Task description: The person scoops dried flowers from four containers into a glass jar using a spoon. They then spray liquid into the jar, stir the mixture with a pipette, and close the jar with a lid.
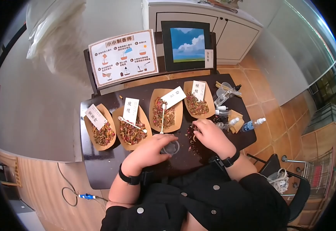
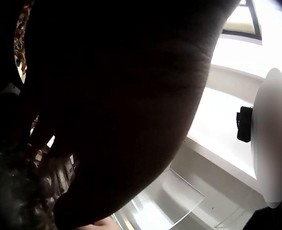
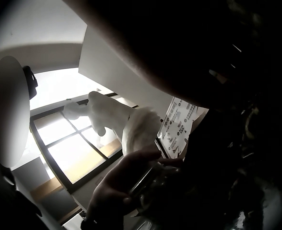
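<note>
My left hand [image 1: 148, 152] holds a small clear plastic cup [image 1: 172, 148] at the front of the dark table, thumb on the near side and fingers over the far side. To its right, my right hand [image 1: 214, 136] is bent down over a loose pile of dried petals [image 1: 194, 141] lying on the tabletop. Its fingertips are at the pile; I cannot tell whether they pinch any petals. Both wrist views are very dark; the left hand [image 2: 131, 105] fills much of its own, and in the right wrist view the left hand [image 3: 114, 184] shows by the cup.
Paper trays of dried flowers [image 1: 102, 134] with name cards line the table [image 1: 106, 173]. White spoons [image 1: 132, 125] lie in two of them. Small spray bottles [image 1: 254, 124] and a clear measuring cup [image 1: 224, 92] stand at right. An instruction board [image 1: 123, 57] and a sky picture [image 1: 187, 44] lean behind.
</note>
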Motion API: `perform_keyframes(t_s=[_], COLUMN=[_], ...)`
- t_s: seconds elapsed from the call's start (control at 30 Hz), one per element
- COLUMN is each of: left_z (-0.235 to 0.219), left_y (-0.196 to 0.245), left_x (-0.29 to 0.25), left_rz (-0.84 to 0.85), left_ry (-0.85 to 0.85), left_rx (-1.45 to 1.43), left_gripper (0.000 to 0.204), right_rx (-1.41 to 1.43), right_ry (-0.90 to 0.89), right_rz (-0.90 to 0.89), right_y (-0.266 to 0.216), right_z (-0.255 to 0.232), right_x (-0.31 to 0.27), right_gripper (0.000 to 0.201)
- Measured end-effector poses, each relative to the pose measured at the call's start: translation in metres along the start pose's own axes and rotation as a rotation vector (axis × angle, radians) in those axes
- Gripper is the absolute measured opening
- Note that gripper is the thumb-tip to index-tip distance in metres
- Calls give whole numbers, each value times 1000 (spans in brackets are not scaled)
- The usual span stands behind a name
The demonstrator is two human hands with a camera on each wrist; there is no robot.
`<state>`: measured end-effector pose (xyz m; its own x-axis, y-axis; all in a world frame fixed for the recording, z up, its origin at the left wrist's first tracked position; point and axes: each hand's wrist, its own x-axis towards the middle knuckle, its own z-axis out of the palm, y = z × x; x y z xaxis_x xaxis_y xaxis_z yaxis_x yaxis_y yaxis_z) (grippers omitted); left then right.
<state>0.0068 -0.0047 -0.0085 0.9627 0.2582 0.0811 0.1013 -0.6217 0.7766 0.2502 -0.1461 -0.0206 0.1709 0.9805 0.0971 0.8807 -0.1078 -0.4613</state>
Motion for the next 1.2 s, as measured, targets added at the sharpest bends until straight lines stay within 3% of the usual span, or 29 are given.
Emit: perform_keyframes(t_s=[0.23, 0.5, 0.77, 0.93, 0.97, 1.1, 1.2], left_z=[3, 6, 15, -3, -16, -48, -59], left_y=[2, 1, 11, 23, 30, 31, 1], left_x=[1, 3, 9, 10, 9, 7, 20], left_rz=[2, 22, -10, 9, 45, -62, -16], left_ry=[34, 68, 104, 151, 212, 681, 912], left_rx=[31, 56, 135, 149, 174, -26, -163], left_gripper=[62, 64, 64, 66, 66, 70, 66], right_rx=[24, 173, 197, 258, 262, 348, 474], right_ry=[-14, 33, -115, -18, 35, 112, 90], right_rz=[-38, -122, -93, -169, -179, -253, -221], right_y=[1, -15, -7, -7, -11, -33, -48], right_z=[6, -22, 8, -16, -25, -41, -24], right_x=[0, -12, -42, -22, -12, 48, 93], right_gripper=[38, 34, 48, 40, 37, 28, 23])
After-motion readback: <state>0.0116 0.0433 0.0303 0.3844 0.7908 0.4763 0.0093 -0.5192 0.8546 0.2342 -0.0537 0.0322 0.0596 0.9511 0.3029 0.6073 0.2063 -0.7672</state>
